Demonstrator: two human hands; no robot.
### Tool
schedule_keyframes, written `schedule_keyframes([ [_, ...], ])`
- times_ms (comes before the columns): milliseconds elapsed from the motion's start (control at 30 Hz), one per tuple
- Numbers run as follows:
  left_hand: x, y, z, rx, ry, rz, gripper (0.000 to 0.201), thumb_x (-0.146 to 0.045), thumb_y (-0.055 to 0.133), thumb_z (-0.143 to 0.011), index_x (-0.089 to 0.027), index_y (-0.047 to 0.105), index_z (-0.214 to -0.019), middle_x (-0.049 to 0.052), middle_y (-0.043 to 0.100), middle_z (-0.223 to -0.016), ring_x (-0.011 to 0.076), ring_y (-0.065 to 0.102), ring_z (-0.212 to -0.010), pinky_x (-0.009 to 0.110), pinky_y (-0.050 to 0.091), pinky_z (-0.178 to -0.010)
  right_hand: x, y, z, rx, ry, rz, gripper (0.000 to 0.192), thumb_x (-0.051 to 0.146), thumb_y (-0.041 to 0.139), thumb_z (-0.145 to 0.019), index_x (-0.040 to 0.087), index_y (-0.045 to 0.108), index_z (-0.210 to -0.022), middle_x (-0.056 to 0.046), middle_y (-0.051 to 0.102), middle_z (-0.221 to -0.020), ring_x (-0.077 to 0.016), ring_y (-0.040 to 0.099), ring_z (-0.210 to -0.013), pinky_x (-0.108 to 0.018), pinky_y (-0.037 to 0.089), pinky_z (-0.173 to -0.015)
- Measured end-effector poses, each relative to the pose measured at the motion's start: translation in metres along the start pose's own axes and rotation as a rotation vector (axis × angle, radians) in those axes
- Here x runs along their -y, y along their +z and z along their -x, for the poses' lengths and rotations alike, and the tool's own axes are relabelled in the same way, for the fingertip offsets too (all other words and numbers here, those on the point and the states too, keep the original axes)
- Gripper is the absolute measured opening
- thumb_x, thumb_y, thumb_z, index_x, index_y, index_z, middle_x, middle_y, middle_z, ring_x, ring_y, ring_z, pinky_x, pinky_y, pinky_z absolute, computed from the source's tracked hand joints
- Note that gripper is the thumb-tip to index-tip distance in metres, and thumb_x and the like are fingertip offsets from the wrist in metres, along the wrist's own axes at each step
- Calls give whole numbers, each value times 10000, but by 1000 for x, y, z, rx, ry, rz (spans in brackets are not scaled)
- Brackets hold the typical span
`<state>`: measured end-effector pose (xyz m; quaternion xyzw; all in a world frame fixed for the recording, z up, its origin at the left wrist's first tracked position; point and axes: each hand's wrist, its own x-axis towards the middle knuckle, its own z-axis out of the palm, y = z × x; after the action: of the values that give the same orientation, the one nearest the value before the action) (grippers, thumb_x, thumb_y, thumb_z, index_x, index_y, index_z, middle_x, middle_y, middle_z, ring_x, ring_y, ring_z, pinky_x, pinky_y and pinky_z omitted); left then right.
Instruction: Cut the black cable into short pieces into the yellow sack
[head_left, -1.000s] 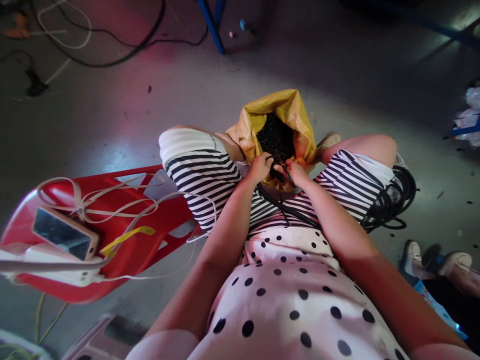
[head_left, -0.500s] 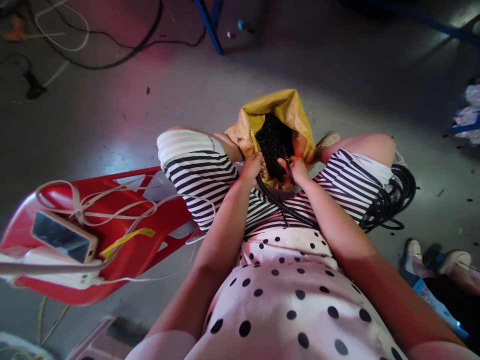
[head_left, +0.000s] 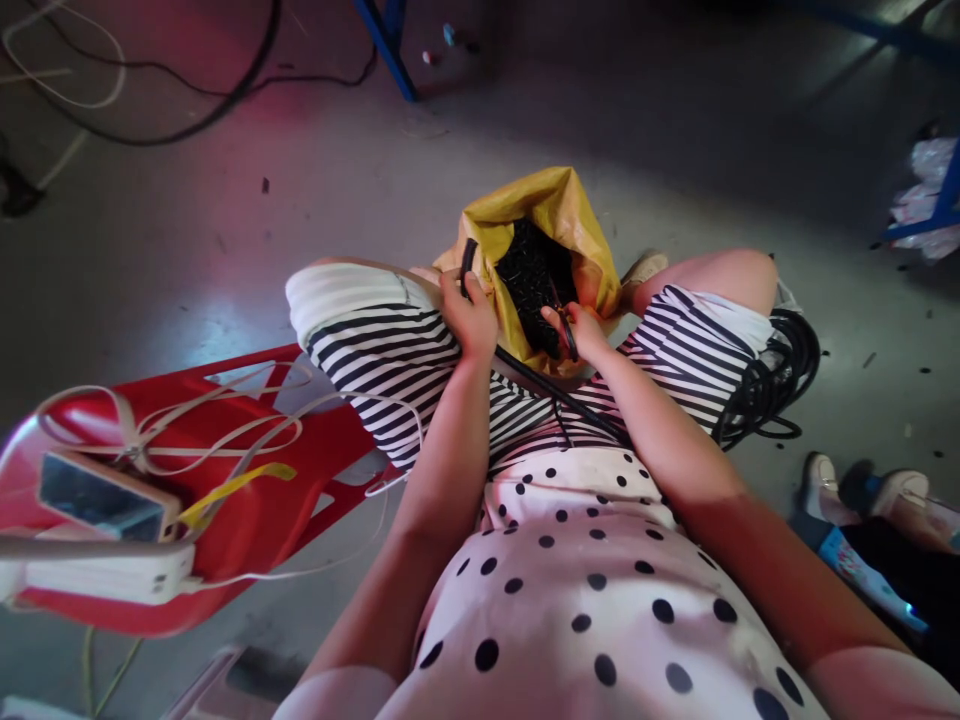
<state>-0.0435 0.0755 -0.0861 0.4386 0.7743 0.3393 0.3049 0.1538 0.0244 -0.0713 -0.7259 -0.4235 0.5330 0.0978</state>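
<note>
My left hand (head_left: 472, 315) is closed around a black cable (head_left: 536, 378) at the left rim of a yellow woven bag (head_left: 551, 187). The cable's short end sticks up past my fingers, and the rest runs across my lap beneath my right forearm. Over the bag's near right side, my right hand (head_left: 589, 335) grips a pair of scissors (head_left: 571, 342); a dark handle loop shows, and the thin blades point into the mouth. Inside the bag lie many small black pieces (head_left: 529, 275). It stands between my knees.
At left is a red plastic stool (head_left: 262, 500) bearing a phone (head_left: 105, 495), a white power bank (head_left: 112, 575) and white cords. A coil of black cable (head_left: 795, 370) hangs by my right knee. Another person's shoes (head_left: 900, 495) are at lower right. A blue metal leg (head_left: 390, 45) stands ahead.
My left hand has moved left and turned, drawing the cable across so that its end now stands up at the bag's left rim. My right hand stays over the bag with the scissors.
</note>
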Motion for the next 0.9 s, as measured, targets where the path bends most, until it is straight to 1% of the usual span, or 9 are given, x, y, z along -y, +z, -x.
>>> schedule_keyframes([
  [100,-2,2,5,117,17,-58,253,-347,530,-1145,-209,692,-1281,97,802,-1246,256,757,-1280,323,553,-1104,5,-2,4,31,6,-67,523,755,649,-1056,255,620,-1208,-22,705,-775,-236,680,-616,-344,526,-623],
  [233,-9,3,12,207,73,-86,238,-265,559,-1116,-208,744,-1254,85,833,-1252,228,764,-1236,298,563,-1092,10,-5,6,8,-23,-93,563,772,761,-956,273,568,-1133,-4,699,-821,-228,684,-711,-331,519,-684],
  [367,-15,4,15,283,112,-61,235,-241,611,-1094,-201,782,-1250,85,851,-1251,244,772,-1212,329,564,-1104,7,-7,5,17,-82,-75,585,780,785,-900,280,536,-1074,1,692,-865,-231,679,-786,-320,502,-709],
  [533,-15,5,17,374,130,-19,266,-224,605,-1097,-185,801,-1273,94,859,-1229,251,784,-1191,339,565,-1087,3,-7,3,56,-126,-5,591,761,805,-865,283,529,-1078,-4,717,-925,-245,687,-837,-327,489,-728],
  [633,-14,7,19,414,138,-22,280,-217,613,-1093,-185,804,-1295,96,858,-1279,254,786,-1210,346,569,-1094,1,-7,2,64,-134,2,571,732,804,-876,279,529,-1088,-11,735,-943,-249,697,-855,-331,486,-737],
  [767,-14,8,20,444,166,-44,286,-214,635,-1084,-182,814,-1305,102,853,-1329,260,782,-1247,355,564,-1128,-2,-6,-1,42,-149,20,540,719,779,-895,282,529,-1089,8,700,-876,-243,684,-818,-331,471,-720],
  [900,-13,9,20,464,180,-87,283,-236,648,-1082,-222,824,-1304,80,864,-1292,254,791,-1220,352,575,-1108,-4,-6,-4,35,-163,-1,569,758,788,-863,294,519,-1053,19,684,-848,-252,683,-803,-339,480,-709],
])
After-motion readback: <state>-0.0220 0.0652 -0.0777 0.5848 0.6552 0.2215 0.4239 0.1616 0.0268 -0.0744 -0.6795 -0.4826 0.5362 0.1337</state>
